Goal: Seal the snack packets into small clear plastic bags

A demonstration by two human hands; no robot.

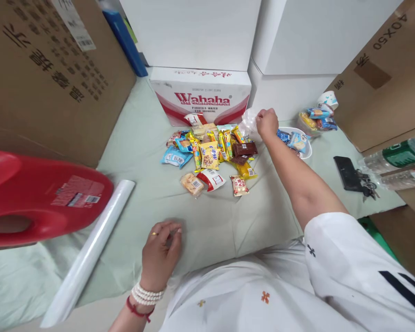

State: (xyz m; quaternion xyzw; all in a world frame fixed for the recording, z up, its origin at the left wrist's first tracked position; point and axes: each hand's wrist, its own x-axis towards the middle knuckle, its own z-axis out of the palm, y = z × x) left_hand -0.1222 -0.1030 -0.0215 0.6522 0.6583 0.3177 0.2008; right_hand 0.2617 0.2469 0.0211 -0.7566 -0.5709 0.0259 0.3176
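My right hand [266,122] reaches far forward and is closed on a crumpled clear plastic bag [249,122] at the back edge of a pile of wrapped snacks [212,154]. Close to my body, my left hand [160,249] rests on the pale green cloth [141,152], its fingers curled against a thin clear plastic sheet [179,230]; a ring and a pearl bracelet show on it. The snack pile holds several yellow, blue, brown and red packets scattered loose on the cloth.
A roll of clear film [90,251] lies at the left beside a red plastic stool [37,203]. A Wahaha water carton [200,94] and white boxes stand behind. A white bowl [306,150] with snacks, a bagged snack bundle [316,120], a phone with keys [352,175] and bottles [397,157] are at the right.
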